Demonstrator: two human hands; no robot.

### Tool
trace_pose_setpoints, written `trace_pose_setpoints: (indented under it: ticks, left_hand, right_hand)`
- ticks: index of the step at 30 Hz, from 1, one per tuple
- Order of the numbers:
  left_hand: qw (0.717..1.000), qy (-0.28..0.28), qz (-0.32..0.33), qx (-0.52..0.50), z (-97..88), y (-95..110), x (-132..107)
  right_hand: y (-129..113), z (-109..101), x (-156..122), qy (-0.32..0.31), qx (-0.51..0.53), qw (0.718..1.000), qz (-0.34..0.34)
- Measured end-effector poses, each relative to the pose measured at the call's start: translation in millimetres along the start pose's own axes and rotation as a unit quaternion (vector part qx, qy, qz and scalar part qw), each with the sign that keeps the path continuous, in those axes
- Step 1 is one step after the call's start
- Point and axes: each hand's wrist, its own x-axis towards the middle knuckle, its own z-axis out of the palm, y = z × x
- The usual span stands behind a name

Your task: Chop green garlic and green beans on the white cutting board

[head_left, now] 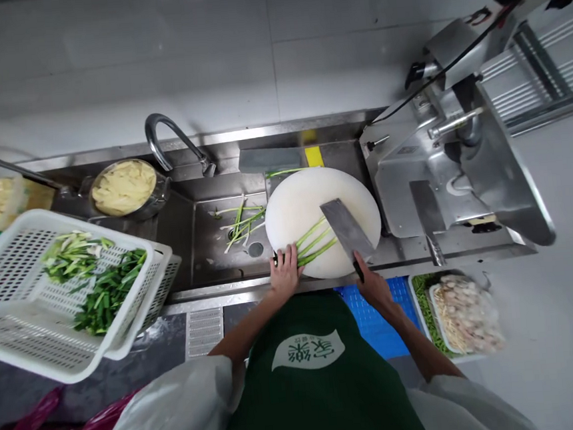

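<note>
A round white chopping board (290,201) sits over the right side of the sink. Several green spring onions (315,244) lie across it, their left ends under the fingers of my left hand (285,273), which presses them at the board's near-left edge. My right hand (374,289) is closed round the black handle of a cleaver (348,226). Its broad blade rests over the board, just right of the spring onions' tips. More spring onions (243,225) are scattered in the sink basin (206,249), left of the board.
White baskets (43,363) with cut greens (110,290) stand at left. Behind are a pot of pale slices (124,187) and a tap (174,134). At right stands a metal slicing machine (493,163) with another cleaver (427,209) on it; a food tray (468,313) sits below.
</note>
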Motion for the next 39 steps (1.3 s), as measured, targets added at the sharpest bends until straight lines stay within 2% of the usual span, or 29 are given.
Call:
trace_pose_setpoints:
  ticks: [3,5,10,15,16,18,20,21,24,27,30,34,39]
  left_hand:
    - [1.000,-0.012,0.005,-0.001,2.5,2,5]
    - [1.000,-0.016,0.005,-0.002,5.3,1,8]
    - [0.999,-0.016,0.015,-0.030,11.4,-6,15]
    - [0.997,-0.002,0.064,-0.050,5.7,-1,44]
    - [0.996,-0.002,0.076,-0.052,3.5,1,49]
    - [0.995,-0.004,0.089,-0.054,-0.9,0,52]
    - [0.995,-0.002,0.085,-0.053,-4.6,-4,46]
    - [0.996,-0.001,0.078,-0.053,-5.8,-8,41]
    - [0.996,0.010,0.059,-0.060,-5.4,-16,25]
    - [0.996,0.023,0.057,-0.068,0.1,-18,16]
    - [0.995,0.027,0.063,-0.070,7.2,-16,13]
    - [0.994,0.034,0.074,-0.076,12.5,-15,13]
    - [0.992,0.033,0.074,-0.093,11.9,-17,12]
  right_hand:
    - [-5,-11,-5,0.065,-0.028,0.997,0.003]
    - [-13,-8,-8,0.094,-0.042,0.994,0.023]
    - [-20,0,-17,-0.014,-0.085,0.995,0.043]
    - [-22,-1,-21,0.090,-0.096,0.989,0.062]
    - [-26,2,-21,0.083,-0.097,0.989,0.069]
    - [-33,9,-21,0.027,-0.108,0.991,0.075]
    - [-34,13,-22,-0.009,-0.130,0.989,0.067]
    - [-34,13,-22,-0.005,-0.139,0.988,0.063]
    - [-29,9,-23,0.065,-0.138,0.986,0.075]
    - [-26,4,-20,0.053,-0.120,0.985,0.109]
    - [-19,-6,-14,0.011,-0.129,0.987,0.094]
    - [-12,-17,-5,0.068,-0.128,0.985,0.097]
    - [-11,-19,8,0.017,-0.167,0.982,0.089]
